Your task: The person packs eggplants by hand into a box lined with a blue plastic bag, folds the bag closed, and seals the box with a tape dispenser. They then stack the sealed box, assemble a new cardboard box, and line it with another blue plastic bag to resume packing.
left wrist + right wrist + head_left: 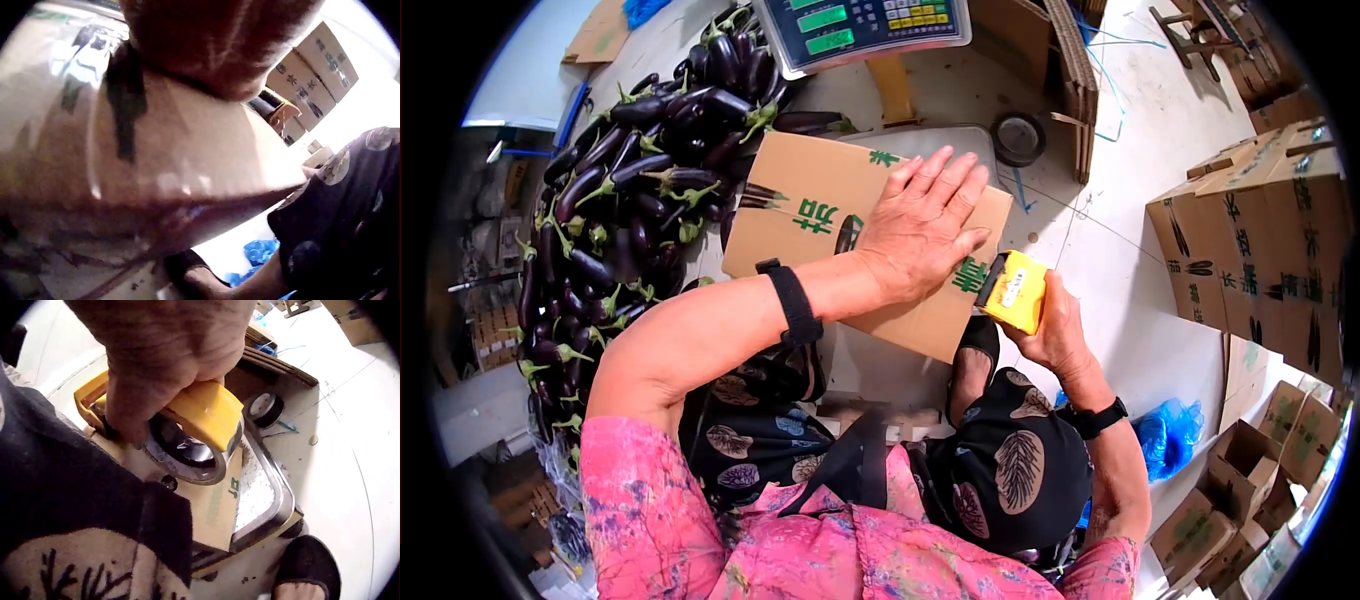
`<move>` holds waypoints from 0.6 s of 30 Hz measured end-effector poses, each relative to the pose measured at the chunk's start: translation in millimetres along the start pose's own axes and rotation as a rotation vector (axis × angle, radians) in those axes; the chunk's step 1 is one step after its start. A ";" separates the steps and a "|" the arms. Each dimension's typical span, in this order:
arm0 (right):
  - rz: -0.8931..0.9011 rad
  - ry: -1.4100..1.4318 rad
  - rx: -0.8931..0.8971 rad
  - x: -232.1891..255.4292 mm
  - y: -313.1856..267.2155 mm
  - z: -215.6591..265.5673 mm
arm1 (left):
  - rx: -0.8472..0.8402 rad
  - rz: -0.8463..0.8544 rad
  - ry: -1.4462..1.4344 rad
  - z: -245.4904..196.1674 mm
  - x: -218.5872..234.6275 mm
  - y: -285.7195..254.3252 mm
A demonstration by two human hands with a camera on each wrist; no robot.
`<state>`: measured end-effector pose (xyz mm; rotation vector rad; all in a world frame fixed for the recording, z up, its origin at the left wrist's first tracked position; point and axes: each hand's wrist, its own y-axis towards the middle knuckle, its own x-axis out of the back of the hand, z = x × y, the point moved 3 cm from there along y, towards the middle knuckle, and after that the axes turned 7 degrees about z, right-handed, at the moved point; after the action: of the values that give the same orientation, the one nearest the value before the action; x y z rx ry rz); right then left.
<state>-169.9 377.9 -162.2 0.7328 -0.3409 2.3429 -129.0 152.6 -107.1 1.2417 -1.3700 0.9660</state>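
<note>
2 hands work on 1 cardboard box (840,225), which lies closed on the metal tray of a scale (940,140) in front of the seated person. Nearest the body, the right hand (1055,330) has its fingers curled round a yellow tape dispenser (1012,290), whose front edge meets the box's near right side; in the right wrist view the roll sits under the yellow guard, pressed against the cardboard, likely so the tape sticks as it is drawn along. The left hand (920,230) lies flat on top of the box with fingers straight and spread, holding nothing, apparently pressing the flaps down and keeping the box from sliding under the dispenser's push. The left wrist view shows only blurred cardboard beneath the palm.

Further left, a large heap of purple eggplants (615,200) lies on the floor within reach. Beyond the box stands the scale's display (850,25), and a spare tape roll (1018,138) lies on the floor. At the far right, printed cartons (1260,230) are stacked together.
</note>
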 end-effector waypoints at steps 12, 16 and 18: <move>-0.013 -0.240 0.054 -8.3 -46.0 -78.9 | -0.007 0.016 0.024 -2.2 1.5 0.3; 0.067 -0.415 -0.125 -8.3 -69.4 -96.9 | -0.011 0.010 0.036 -2.9 2.6 2.3; 0.104 -0.528 -0.193 -10.0 -61.1 -74.0 | -0.016 0.004 0.030 -3.7 1.2 1.1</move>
<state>-154.3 449.5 -224.9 1.2554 -0.8375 2.1382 -129.4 156.1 -105.2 1.2089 -1.3550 0.9705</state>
